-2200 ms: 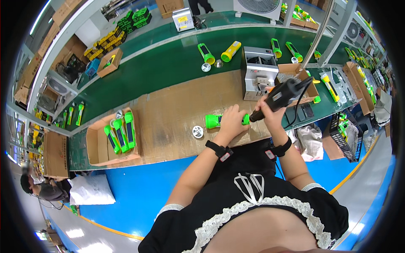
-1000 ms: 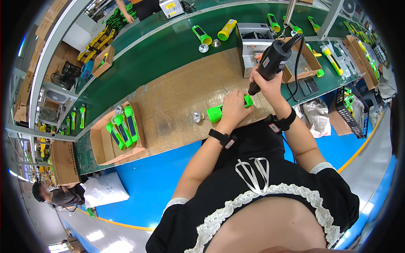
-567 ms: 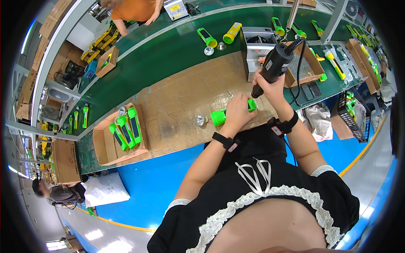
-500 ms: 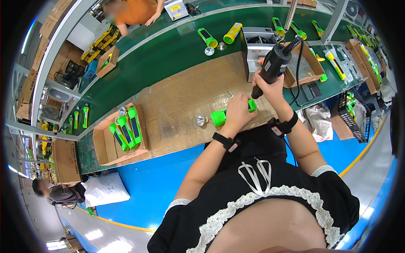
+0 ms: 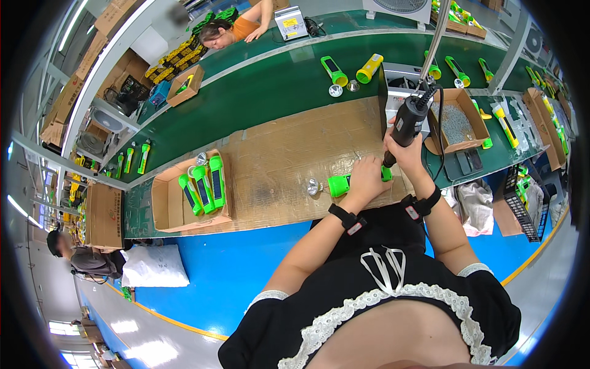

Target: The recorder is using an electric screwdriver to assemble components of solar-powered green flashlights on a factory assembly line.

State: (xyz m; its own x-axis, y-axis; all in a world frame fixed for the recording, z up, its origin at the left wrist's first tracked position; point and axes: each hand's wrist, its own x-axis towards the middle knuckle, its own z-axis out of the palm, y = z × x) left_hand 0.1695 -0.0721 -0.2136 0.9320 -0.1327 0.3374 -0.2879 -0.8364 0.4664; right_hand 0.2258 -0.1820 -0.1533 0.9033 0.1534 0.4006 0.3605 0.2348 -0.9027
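Note:
A green flashlight (image 5: 337,186) lies on its side on the cardboard-covered bench, its front end to the left. Beside that end rests a silver reflector (image 5: 314,186), seemingly still joined by thin wires. My left hand (image 5: 367,176) is wrapped over the flashlight's body and hides its middle. Gripped upright in my right hand (image 5: 404,150) is a black electric screwdriver (image 5: 409,123) with a cord from its top. Its tip points down at the flashlight's tail end; whether it touches a screw is hidden.
At the left, an open cardboard box (image 5: 161,206) holds several green flashlights. A box of small screws (image 5: 473,142) stands right of a grey machine (image 5: 395,92). More flashlights lie along the green conveyor (image 5: 270,104). Across it leans a co-worker in orange (image 5: 246,29).
The whole view has shifted, so things appear farther right and lower. The screwdriver has come down closer to the flashlight's tail end. My left hand keeps its hold.

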